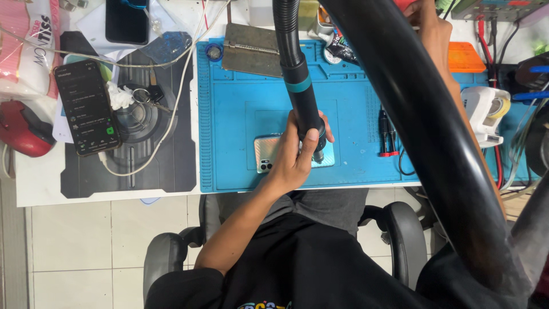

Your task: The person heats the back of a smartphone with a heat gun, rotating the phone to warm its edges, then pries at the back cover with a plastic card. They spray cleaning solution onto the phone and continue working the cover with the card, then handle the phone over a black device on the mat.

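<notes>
Blue mat [229, 114]: a hot-air handle is held over a face-down phone.

Head view: the left hand [297, 157] is wrapped fully around the black hot-air handle [300, 86], its nozzle pointed at the phone [264, 153] near the mat's front edge. The phone's back appears still on, so heating is judged under way. The right hand [432, 26] is raised at the mat's far right corner; its grip cannot be told.

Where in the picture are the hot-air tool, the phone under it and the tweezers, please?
hot-air tool [302, 94], head view, black handle.
phone [267, 153], head view, shiny back, left part.
tweezers [387, 134], head view, middle of the shafts.
</notes>
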`<state>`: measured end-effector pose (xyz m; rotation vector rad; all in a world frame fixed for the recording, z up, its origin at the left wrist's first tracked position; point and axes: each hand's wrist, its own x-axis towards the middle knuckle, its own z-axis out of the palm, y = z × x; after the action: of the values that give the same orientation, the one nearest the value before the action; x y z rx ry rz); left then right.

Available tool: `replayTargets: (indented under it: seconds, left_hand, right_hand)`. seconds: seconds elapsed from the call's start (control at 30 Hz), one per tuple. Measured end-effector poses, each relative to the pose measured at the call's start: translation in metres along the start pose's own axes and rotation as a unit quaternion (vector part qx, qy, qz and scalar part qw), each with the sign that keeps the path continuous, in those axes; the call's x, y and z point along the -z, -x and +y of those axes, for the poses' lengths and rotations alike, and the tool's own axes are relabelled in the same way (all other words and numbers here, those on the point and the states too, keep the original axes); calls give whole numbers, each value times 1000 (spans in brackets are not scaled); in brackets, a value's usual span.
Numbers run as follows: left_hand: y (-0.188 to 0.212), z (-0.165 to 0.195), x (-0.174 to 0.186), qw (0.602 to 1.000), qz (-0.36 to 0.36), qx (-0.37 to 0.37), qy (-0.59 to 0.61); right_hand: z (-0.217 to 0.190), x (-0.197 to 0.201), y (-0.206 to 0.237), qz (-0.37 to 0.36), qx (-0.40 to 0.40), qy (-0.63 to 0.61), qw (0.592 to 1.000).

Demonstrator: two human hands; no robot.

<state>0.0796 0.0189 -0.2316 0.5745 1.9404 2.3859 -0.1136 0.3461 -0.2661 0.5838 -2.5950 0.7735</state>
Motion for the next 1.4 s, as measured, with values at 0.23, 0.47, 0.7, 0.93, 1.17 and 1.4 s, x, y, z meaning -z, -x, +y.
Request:
replayTargets:
  seconds: [0.23,0.47,0.7,0.93,1.17,1.4]
  left_hand:
    - [0,1,-3,1000,1,-5,4]
    - [0,9,-1,1000,-4,-6,-9]
    - [-2,23,4,1000,7,-1,2]
    - [-4,27,6,1000,11,17,10]
    - [-4,25,6,999,9,34,22]
    - [-5,23,5,999,4,32,15]
  right_hand:
    - [-13,-4,-8,-10,-25,17,1000]
    - [-17,-3,-4,1,-11,43,999]
    - [-21,-15,-12,-59,8,82,995]
    - [-55,9,-28,-130,9,68,989]
    - [-67,8,-23,-40,86,152,984]
    - [-57,3,-25,-80,122,170,975]
